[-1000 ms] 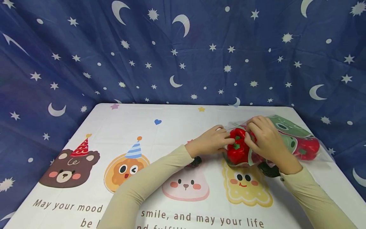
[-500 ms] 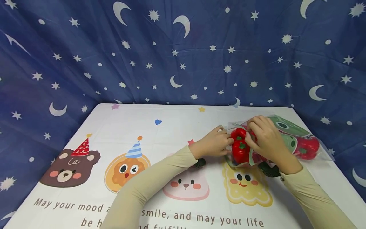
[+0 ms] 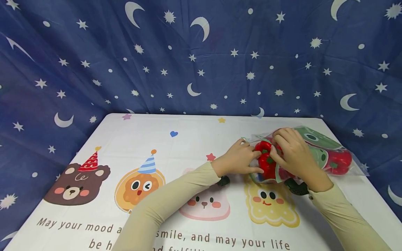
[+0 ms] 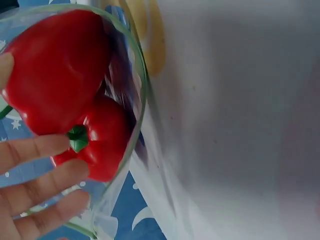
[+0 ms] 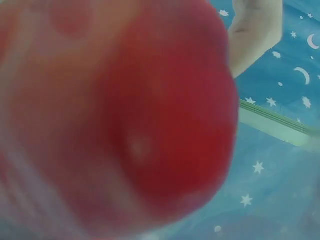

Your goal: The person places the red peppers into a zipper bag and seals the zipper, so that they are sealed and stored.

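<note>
A clear zip bag (image 3: pixel 316 137) with green cartoon print lies on its side at the table's right, its mouth facing left. Two red bell peppers (image 4: pixel 60 70) show just inside the mouth; another bell pepper (image 3: pixel 340 162) lies at the far end. My left hand (image 3: pixel 239 158) is at the mouth, fingers extended and spread, fingertips (image 4: pixel 75 172) right at the lower pepper with the green stem. My right hand (image 3: pixel 292 151) grips the bag from above near its opening, fingers curled. A blurred red pepper fills much of the right wrist view, beside the bag's green zip strip (image 5: pixel 277 122).
The white tablecloth (image 3: pixel 194 139) carries printed cartoon faces and lettering. Dark wrist cameras (image 3: pixel 296 186) sit under both wrists. A blue curtain (image 3: pixel 176 52) with moons and stars hangs behind the table and along its sides.
My left hand has shifted slightly right, toward the bag, and its thumb and fingers have spread. The peppers at the mouth have moved a little deeper to the right. My right hand has barely moved.
</note>
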`<state>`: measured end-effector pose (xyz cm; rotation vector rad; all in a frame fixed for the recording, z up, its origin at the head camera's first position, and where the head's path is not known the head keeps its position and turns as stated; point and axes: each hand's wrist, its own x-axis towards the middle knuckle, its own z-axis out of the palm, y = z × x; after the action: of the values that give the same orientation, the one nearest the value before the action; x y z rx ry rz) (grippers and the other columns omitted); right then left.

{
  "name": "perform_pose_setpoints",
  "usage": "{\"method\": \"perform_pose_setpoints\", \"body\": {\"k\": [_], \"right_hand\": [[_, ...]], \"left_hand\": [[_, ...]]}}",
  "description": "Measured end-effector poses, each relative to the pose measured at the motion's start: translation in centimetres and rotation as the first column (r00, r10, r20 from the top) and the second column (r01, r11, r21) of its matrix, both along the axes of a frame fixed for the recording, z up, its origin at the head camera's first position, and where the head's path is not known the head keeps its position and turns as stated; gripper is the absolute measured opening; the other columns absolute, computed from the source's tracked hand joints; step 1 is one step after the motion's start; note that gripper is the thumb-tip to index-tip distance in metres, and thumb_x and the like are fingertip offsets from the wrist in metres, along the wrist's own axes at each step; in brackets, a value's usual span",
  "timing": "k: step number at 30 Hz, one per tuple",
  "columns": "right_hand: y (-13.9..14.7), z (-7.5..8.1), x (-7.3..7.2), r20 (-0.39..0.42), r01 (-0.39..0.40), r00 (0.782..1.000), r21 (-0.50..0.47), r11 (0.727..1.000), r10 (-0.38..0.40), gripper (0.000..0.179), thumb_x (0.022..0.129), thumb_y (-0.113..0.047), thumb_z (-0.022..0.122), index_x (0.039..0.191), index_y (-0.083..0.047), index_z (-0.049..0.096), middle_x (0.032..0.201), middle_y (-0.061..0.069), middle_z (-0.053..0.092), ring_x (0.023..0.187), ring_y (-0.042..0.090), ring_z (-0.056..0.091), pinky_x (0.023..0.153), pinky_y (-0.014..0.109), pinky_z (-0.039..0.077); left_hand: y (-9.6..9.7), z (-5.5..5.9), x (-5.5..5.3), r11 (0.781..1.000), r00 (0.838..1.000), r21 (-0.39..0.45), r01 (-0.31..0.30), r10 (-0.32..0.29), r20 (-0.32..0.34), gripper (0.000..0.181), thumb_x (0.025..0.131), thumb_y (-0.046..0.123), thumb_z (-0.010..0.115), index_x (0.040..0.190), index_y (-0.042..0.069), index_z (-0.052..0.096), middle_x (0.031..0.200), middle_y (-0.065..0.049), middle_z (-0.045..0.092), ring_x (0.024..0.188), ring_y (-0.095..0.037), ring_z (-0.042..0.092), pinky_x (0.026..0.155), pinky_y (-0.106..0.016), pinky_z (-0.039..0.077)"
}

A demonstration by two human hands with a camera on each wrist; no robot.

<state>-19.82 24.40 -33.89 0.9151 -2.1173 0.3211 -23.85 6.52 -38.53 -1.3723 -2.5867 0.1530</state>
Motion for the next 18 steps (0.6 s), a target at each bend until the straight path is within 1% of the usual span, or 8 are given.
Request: {"method": "perform_pose_setpoints", "body": {"k": [3, 6, 8, 10, 14, 16, 18], "right_hand": [[0.1, -0.1, 0.0, 0.006, 0.010, 1.000, 0.005, 1.000, -0.010, 0.022, 0.079, -0.019, 0.043, 0.072, -0.001, 0.053, 0.079, 0.014, 0.055, 0.080, 0.032, 0.049, 0.070, 0.047, 0.042], [0.1, -0.2, 0.0, 0.013, 0.017, 1.000, 0.009, 1.000, -0.017, 0.021, 0.079, -0.019, 0.043, 0.073, -0.001, 0.053, 0.079, 0.014, 0.055, 0.080, 0.031, 0.049, 0.070, 0.047, 0.041], [0.1, -0.2, 0.0, 0.014, 0.018, 1.000, 0.011, 1.000, -0.018, 0.022, 0.080, -0.019, 0.043, 0.073, -0.001, 0.054, 0.079, 0.014, 0.055, 0.080, 0.031, 0.049, 0.070, 0.047, 0.041], [0.1, -0.2, 0.0, 0.013, 0.009, 1.000, 0.008, 1.000, -0.009, 0.022, 0.080, -0.019, 0.043, 0.073, -0.001, 0.054, 0.079, 0.014, 0.055, 0.080, 0.031, 0.049, 0.070, 0.047, 0.041], [0.0, -0.3, 0.0, 0.015, -0.012, 1.000, 0.011, 1.000, 0.012, 0.020, 0.079, -0.018, 0.043, 0.072, -0.002, 0.053, 0.078, 0.013, 0.054, 0.078, 0.030, 0.049, 0.072, 0.047, 0.041], [-0.1, -0.4, 0.0, 0.022, -0.020, 1.000, 0.014, 1.000, 0.019, 0.018, 0.078, -0.016, 0.044, 0.072, -0.002, 0.053, 0.078, 0.013, 0.053, 0.078, 0.030, 0.049, 0.073, 0.047, 0.042], [-0.2, -0.4, 0.0, 0.028, -0.020, 0.999, 0.017, 1.000, 0.019, 0.018, 0.078, -0.016, 0.044, 0.072, -0.002, 0.053, 0.078, 0.012, 0.053, 0.078, 0.030, 0.048, 0.074, 0.047, 0.042]], "left_hand": [[0.3, -0.2, 0.0, 1.000, 0.999, -0.006, -0.027, 0.027, 0.028, 0.060, 0.085, 0.071, 0.040, 0.121, 0.027, 0.060, 0.102, 0.010, 0.065, 0.099, -0.010, 0.058, 0.099, -0.035, 0.037], [0.4, -0.4, 0.1, 0.999, 0.998, -0.015, -0.047, 0.047, 0.037, 0.057, 0.086, 0.071, 0.038, 0.115, 0.028, 0.063, 0.098, 0.011, 0.065, 0.095, -0.011, 0.058, 0.096, -0.034, 0.038], [0.4, -0.6, 0.1, 0.998, 0.998, -0.017, -0.055, 0.055, 0.027, 0.055, 0.086, 0.071, 0.037, 0.106, 0.029, 0.066, 0.094, 0.012, 0.065, 0.092, -0.011, 0.058, 0.093, -0.033, 0.039], [0.4, -0.8, 0.1, 0.998, 0.998, -0.008, -0.062, 0.063, 0.010, 0.054, 0.086, 0.071, 0.036, 0.094, 0.028, 0.067, 0.087, 0.011, 0.065, 0.088, -0.011, 0.058, 0.089, -0.032, 0.040], [0.8, -0.9, 0.2, 0.995, 0.995, 0.044, -0.094, 0.095, -0.033, 0.057, 0.085, 0.073, 0.037, 0.070, 0.026, 0.064, 0.073, 0.009, 0.063, 0.080, -0.013, 0.060, 0.083, -0.033, 0.042], [1.1, -0.8, 0.2, 0.991, 0.992, 0.065, -0.118, 0.121, -0.042, 0.059, 0.084, 0.074, 0.037, 0.063, 0.025, 0.062, 0.069, 0.007, 0.062, 0.078, -0.014, 0.060, 0.081, -0.033, 0.042], [1.5, -0.7, 0.3, 0.986, 0.988, 0.076, -0.150, 0.152, -0.028, 0.060, 0.083, 0.074, 0.038, 0.060, 0.025, 0.061, 0.068, 0.006, 0.062, 0.077, -0.014, 0.060, 0.082, -0.034, 0.041]]}}
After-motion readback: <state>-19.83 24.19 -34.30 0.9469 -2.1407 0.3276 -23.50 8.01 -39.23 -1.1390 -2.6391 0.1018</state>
